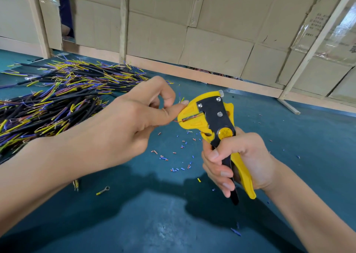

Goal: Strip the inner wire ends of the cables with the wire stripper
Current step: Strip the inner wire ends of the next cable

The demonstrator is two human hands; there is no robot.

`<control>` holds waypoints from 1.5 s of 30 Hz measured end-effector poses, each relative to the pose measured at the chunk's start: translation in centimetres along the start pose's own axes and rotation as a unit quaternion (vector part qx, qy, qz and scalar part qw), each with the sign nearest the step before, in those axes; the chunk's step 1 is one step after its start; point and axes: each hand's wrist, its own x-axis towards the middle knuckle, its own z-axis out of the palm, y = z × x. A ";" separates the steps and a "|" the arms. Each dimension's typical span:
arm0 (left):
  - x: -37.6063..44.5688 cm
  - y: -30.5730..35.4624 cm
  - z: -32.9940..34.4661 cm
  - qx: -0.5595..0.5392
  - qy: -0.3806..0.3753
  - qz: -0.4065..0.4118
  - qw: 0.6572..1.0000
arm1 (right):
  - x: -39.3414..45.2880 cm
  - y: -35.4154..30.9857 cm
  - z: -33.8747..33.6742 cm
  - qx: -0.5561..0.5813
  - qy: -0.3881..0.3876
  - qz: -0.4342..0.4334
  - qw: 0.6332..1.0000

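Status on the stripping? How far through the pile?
Done: insulation bits litter the mat, so some ends are stripped. In hand: left hand feeds a thin wire into the stripper, gripped by right hand. Left: cable pile; stripped share unclear.

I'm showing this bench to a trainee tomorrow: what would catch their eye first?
Probably the yellow wire stripper, gripped at centre right by the right hand, while the left hand feeds a thin wire into its jaws. Next, the heap of black cables at left on the blue table.
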 end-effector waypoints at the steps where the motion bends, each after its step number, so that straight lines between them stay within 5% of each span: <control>1: 0.0 0.0 0.0 -0.007 0.001 0.001 1.000 | 0.0 0.0 -0.1 0.004 -0.004 0.002 1.000; 10: -0.3 0.3 0.6 -0.024 0.179 -0.069 0.981 | 0.0 -0.1 -0.4 0.028 0.001 -0.015 1.000; 18: -0.2 -0.4 0.7 -0.028 0.189 -0.084 0.978 | 0.4 0.2 -0.5 0.037 0.026 -0.086 0.995; 25: -0.5 -0.5 1.5 -0.035 0.141 -0.048 0.988 | 1.4 0.6 -0.9 0.120 0.215 -0.160 0.956; 29: 0.1 -0.6 2.8 -0.048 0.072 -0.027 0.996 | 0.9 -0.1 -3.5 0.190 0.395 -0.199 0.877; 33: 3.8 -0.4 4.4 0.016 -0.016 0.085 0.996 | 0.0 -0.5 -6.4 0.036 0.602 -0.256 0.756; 38: 8.5 2.0 8.3 0.079 -0.095 0.196 0.973 | -0.3 1.3 -7.2 -0.292 0.654 -0.220 0.662; 43: 7.7 3.1 10.3 0.169 -0.226 0.251 0.926 | -0.7 1.8 -7.3 -0.388 0.625 -0.157 0.659; 45: 6.2 1.8 8.4 0.135 -0.161 0.233 0.950 | -0.9 2.0 -7.8 -0.403 0.620 -0.124 0.661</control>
